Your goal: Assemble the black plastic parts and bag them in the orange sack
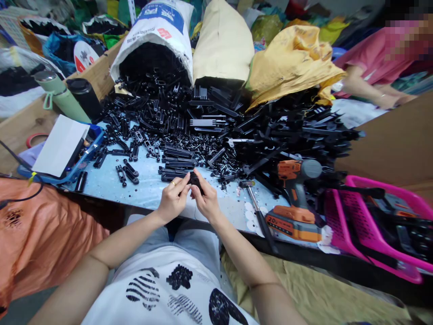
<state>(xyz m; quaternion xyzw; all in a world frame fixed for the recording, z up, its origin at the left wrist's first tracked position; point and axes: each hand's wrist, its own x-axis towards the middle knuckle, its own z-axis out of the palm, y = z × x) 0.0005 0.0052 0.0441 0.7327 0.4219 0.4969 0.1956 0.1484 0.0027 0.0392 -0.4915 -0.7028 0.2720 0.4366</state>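
Observation:
My left hand [173, 197] and my right hand [205, 198] meet at the near edge of the pale blue table [111, 183]. Together they pinch a small black plastic part [195, 180] between the fingertips. Both hands are closed on it. A ring shows on my left hand. Just beyond my fingers lies a stack of long black plastic strips [177, 162], and behind that a big heap of black plastic parts [216, 122] covers the table.
An orange cordless drill [293, 198] and a hammer [255, 205] lie to the right. A pink basket [368, 225] sits far right. Open sacks [158, 40] spill parts at the back. Green and black flasks [66, 97] and a blue tray [67, 153] stand left. Another person [372, 67] sits at the back right.

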